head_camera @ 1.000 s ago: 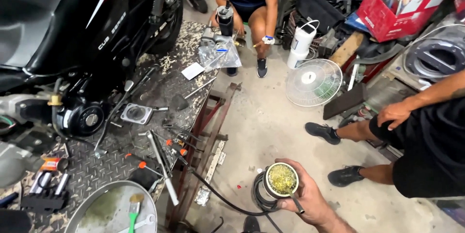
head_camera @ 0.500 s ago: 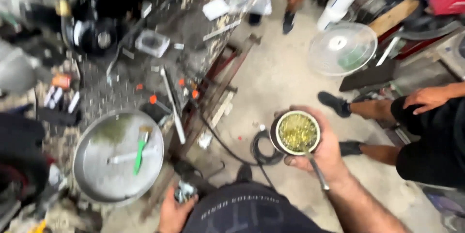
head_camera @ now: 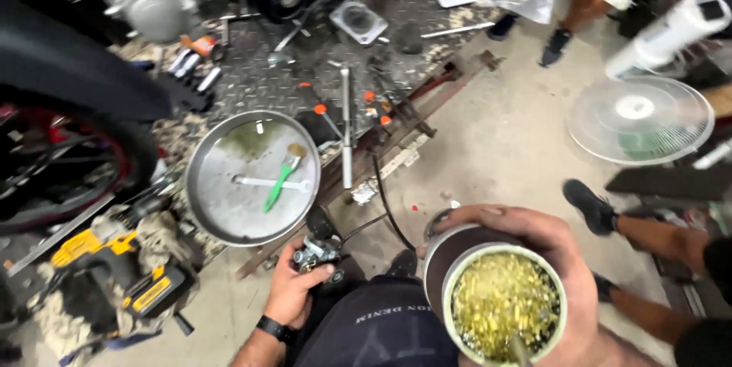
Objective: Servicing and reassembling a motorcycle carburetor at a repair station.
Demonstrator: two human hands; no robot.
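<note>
Right hand (head_camera: pixel 526 260) grips a metal cup (head_camera: pixel 499 302) of yellow-green bits, raised over the concrete floor (head_camera: pixel 496 131); left hand (head_camera: pixel 293 291) clasps a small metal engine part (head_camera: pixel 316 253) just below the round steel pan (head_camera: pixel 252 176), which holds a green brush (head_camera: pixel 280 178)

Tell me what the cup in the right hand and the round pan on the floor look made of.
Cup: likely metal, dull grey wall with a pale rim, filled with yellow-green bits. Round pan: probably steel or aluminium, a scuffed silvery sheen reflecting light.
</note>
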